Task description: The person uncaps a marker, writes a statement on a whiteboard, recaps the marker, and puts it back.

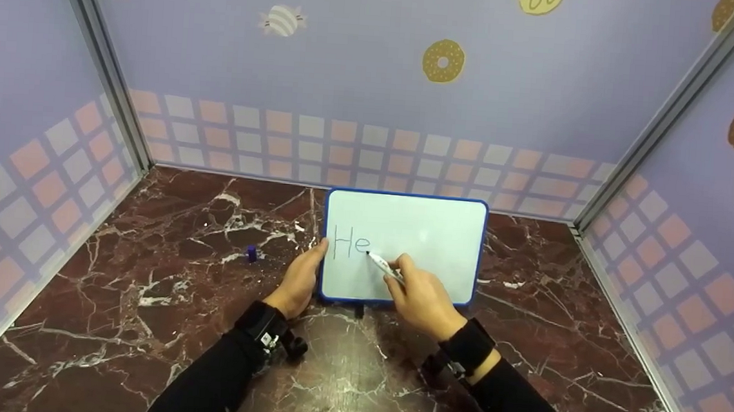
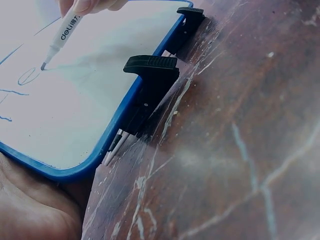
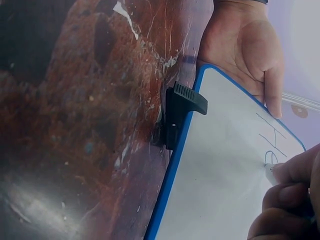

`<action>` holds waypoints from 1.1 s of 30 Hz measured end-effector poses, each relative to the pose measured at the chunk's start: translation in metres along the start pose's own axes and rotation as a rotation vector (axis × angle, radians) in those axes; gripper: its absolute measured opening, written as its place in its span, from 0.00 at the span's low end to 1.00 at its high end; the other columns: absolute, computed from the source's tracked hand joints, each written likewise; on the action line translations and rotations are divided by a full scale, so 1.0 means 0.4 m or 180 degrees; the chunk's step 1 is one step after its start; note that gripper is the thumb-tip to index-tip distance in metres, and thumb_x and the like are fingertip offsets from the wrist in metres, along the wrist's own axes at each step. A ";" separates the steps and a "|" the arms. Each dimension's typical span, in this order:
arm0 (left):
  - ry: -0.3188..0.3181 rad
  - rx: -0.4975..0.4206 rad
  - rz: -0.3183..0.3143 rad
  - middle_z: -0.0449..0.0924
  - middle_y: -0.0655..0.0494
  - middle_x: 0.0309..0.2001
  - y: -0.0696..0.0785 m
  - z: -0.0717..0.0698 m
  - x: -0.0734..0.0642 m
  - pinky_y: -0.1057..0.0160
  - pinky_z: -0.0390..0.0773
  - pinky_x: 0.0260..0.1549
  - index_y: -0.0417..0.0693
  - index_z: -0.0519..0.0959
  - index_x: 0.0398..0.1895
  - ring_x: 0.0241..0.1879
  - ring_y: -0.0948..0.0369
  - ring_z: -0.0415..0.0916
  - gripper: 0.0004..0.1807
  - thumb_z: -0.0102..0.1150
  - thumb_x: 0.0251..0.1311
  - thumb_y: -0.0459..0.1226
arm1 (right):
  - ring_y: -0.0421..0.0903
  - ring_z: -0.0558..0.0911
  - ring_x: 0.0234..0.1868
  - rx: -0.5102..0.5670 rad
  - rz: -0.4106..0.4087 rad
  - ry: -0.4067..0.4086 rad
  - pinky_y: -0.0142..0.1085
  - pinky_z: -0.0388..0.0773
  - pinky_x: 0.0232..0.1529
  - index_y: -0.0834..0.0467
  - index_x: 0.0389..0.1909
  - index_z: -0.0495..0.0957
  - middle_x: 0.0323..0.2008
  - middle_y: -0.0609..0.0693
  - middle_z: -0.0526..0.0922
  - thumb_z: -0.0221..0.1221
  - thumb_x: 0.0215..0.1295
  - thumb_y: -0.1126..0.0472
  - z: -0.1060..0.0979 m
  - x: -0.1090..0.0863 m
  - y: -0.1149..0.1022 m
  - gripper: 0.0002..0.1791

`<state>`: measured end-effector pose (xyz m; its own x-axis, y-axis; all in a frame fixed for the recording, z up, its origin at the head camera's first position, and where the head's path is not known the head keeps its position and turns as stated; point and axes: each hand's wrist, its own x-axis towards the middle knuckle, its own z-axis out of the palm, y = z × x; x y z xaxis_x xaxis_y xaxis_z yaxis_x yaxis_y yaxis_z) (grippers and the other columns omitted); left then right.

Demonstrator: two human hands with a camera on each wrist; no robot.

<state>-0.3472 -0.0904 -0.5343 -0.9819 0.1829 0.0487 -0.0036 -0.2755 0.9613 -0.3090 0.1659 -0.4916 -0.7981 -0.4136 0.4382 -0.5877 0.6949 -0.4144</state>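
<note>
A blue-framed whiteboard (image 1: 416, 235) leans upright on the table, with "He" written on it in thin dark strokes. My left hand (image 1: 300, 279) holds the board's left edge, its thumb along the frame; the other fingers are hidden behind. My right hand (image 1: 424, 297) pinches a white marker (image 1: 383, 265), whose dark tip touches the board at the end of the "e". In the left wrist view, "deli" lettering shows on the marker (image 2: 67, 32). Black clips, one nearer (image 2: 152, 82) and one farther (image 2: 190, 25), grip the board's lower edge.
A small dark blue marker cap (image 1: 252, 253) stands on the dark red marbled table (image 1: 158, 333), left of the board. Patterned walls (image 1: 349, 88) enclose the back and both sides, with metal posts (image 1: 103, 58) at the corners.
</note>
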 end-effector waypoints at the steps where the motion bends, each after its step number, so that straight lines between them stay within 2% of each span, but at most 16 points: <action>1: -0.0003 0.0004 -0.0004 0.81 0.35 0.68 -0.001 0.000 0.000 0.47 0.74 0.75 0.29 0.73 0.75 0.69 0.45 0.78 0.34 0.41 0.91 0.52 | 0.42 0.70 0.22 0.0006 0.0006 -0.0011 0.39 0.70 0.22 0.61 0.54 0.76 0.26 0.46 0.78 0.62 0.83 0.63 0.001 0.000 0.001 0.08; 6: 0.0068 0.0096 -0.0017 0.74 0.32 0.75 -0.008 -0.002 -0.001 0.45 0.64 0.81 0.27 0.70 0.77 0.77 0.42 0.69 0.36 0.42 0.91 0.52 | 0.41 0.71 0.22 0.0030 0.0030 -0.0044 0.38 0.70 0.22 0.61 0.55 0.76 0.26 0.45 0.77 0.62 0.83 0.63 0.003 -0.005 0.002 0.08; 12: 0.0095 0.0063 -0.0049 0.74 0.30 0.74 -0.012 -0.003 -0.001 0.44 0.61 0.82 0.26 0.71 0.76 0.78 0.40 0.67 0.35 0.41 0.91 0.51 | 0.42 0.72 0.22 -0.0006 0.0017 -0.0015 0.39 0.71 0.22 0.61 0.54 0.76 0.26 0.46 0.78 0.62 0.83 0.64 0.006 -0.006 0.001 0.08; 16: 0.0120 0.0084 -0.0004 0.72 0.32 0.77 -0.011 -0.005 -0.001 0.45 0.56 0.84 0.26 0.71 0.76 0.81 0.43 0.62 0.35 0.42 0.91 0.51 | 0.41 0.70 0.21 0.0012 -0.0051 0.0022 0.38 0.70 0.21 0.61 0.54 0.76 0.24 0.43 0.75 0.62 0.83 0.63 0.006 -0.006 -0.003 0.08; 21: 0.0063 0.0043 0.0010 0.79 0.34 0.69 -0.008 -0.006 0.000 0.46 0.63 0.82 0.27 0.74 0.73 0.76 0.44 0.69 0.33 0.41 0.91 0.51 | 0.39 0.66 0.20 -0.0001 -0.0163 0.0075 0.38 0.66 0.19 0.61 0.55 0.76 0.22 0.40 0.70 0.62 0.83 0.63 0.001 -0.003 -0.007 0.09; 24: 0.0084 0.0037 0.0006 0.83 0.38 0.64 -0.007 -0.007 0.001 0.47 0.68 0.79 0.29 0.77 0.70 0.71 0.47 0.74 0.33 0.42 0.91 0.52 | 0.38 0.66 0.20 0.0017 -0.0174 0.0087 0.37 0.67 0.19 0.61 0.54 0.75 0.23 0.41 0.72 0.62 0.83 0.63 -0.004 0.001 -0.006 0.08; 29: 0.0005 -0.0017 -0.0008 0.86 0.39 0.61 -0.003 -0.004 0.003 0.50 0.77 0.71 0.31 0.77 0.70 0.64 0.49 0.80 0.33 0.42 0.91 0.53 | 0.37 0.65 0.19 0.0047 -0.0137 0.0130 0.35 0.65 0.19 0.61 0.54 0.75 0.24 0.42 0.74 0.62 0.84 0.63 -0.020 0.008 -0.001 0.08; 33: 0.0001 -0.0018 -0.0011 0.86 0.41 0.61 0.000 -0.002 0.003 0.52 0.78 0.70 0.33 0.77 0.71 0.63 0.51 0.81 0.32 0.42 0.91 0.53 | 0.37 0.65 0.19 0.0040 -0.0135 0.0181 0.34 0.66 0.19 0.61 0.54 0.75 0.23 0.42 0.74 0.62 0.84 0.64 -0.029 0.014 0.007 0.08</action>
<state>-0.3484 -0.0909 -0.5345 -0.9820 0.1835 0.0452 -0.0081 -0.2801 0.9599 -0.3135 0.1722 -0.4811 -0.7637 -0.4082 0.5001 -0.6228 0.6698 -0.4044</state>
